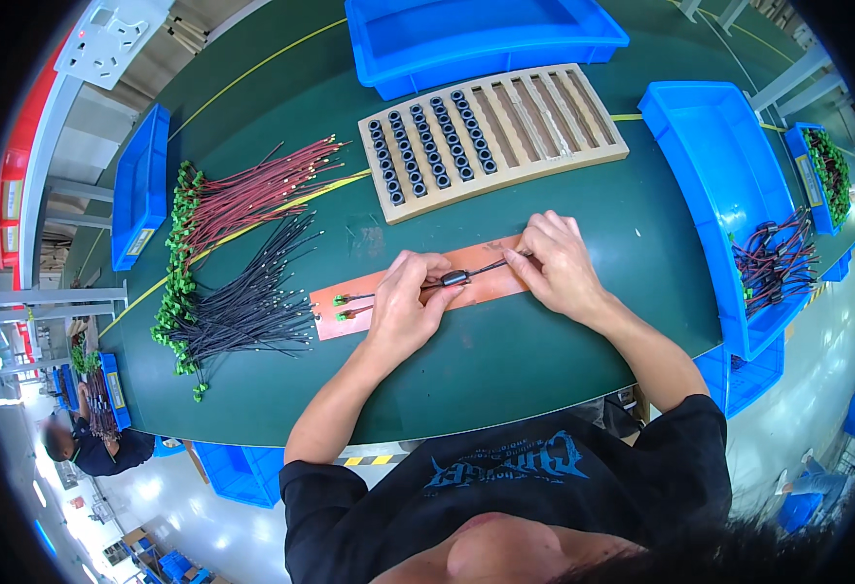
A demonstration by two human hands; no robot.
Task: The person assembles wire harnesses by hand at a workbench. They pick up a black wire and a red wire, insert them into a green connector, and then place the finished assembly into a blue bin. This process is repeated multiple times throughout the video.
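My left hand (408,297) pinches a small black ferrite ring (454,278) threaded on a red-and-black wire pair (388,292) that lies across an orange strip (486,285) on the green table. Green connectors (340,307) sit at the wires' left end. My right hand (556,265) grips the wires' right end, just beyond the ring. Farther back, a wooden slotted tray (544,112) holds several black rings (427,146) in rows in its left slots; its right slots are bare.
Bundles of red wires (252,190) and black wires (247,307) with green connectors lie at the left. Blue bins stand at the back (486,39), left (140,185) and right (719,185); the right one holds finished wires (773,263). Another person (87,443) sits at lower left.
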